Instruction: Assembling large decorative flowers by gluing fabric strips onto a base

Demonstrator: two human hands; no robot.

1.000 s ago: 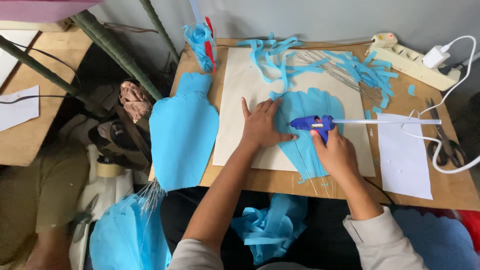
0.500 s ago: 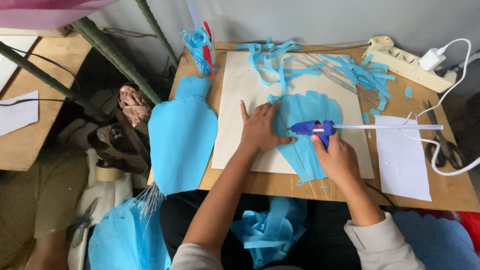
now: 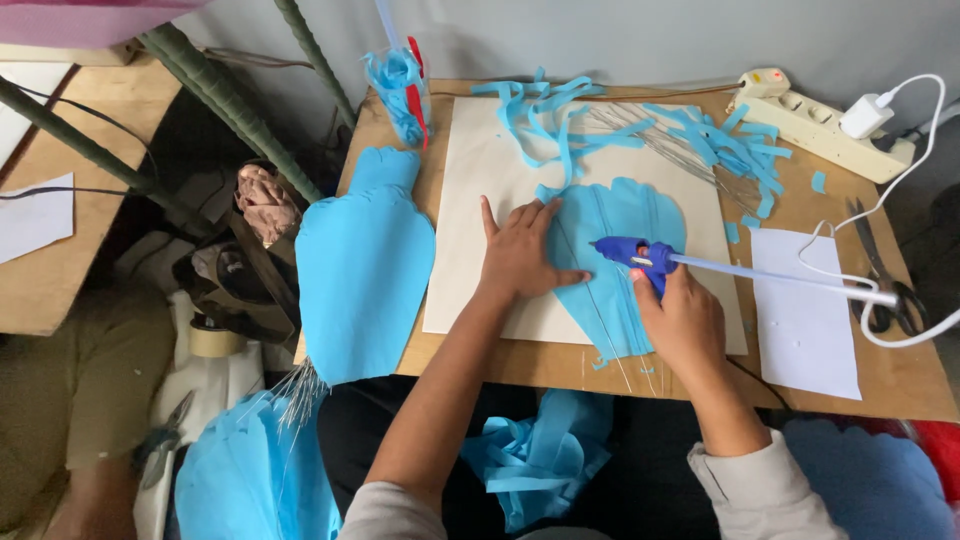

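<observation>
A person works at a wooden counter [image 3: 890, 385], seen from above. The left hand [image 3: 522, 252] lies flat with fingers spread, pressing down the left edge of a blue paper petal [image 3: 620, 215] that rests on a cream board [image 3: 480, 200]. The right hand [image 3: 682, 318] is closed around the grip of a blue glue gun [image 3: 635, 253], its nozzle pointing left and touching the petal near the left hand's fingertips. A pale glue stick [image 3: 770, 273] juts from the gun's back toward the right. Thin wires [image 3: 600, 315] run down the petal to the counter's near edge. Blue paper strips [image 3: 720, 140] lie scattered across the far side of the board. A second large petal [image 3: 365, 270] overhangs the counter's left edge. A white sheet [image 3: 805, 315], scissors [image 3: 880, 275] and a power strip [image 3: 820, 120] lie at right.
</observation>
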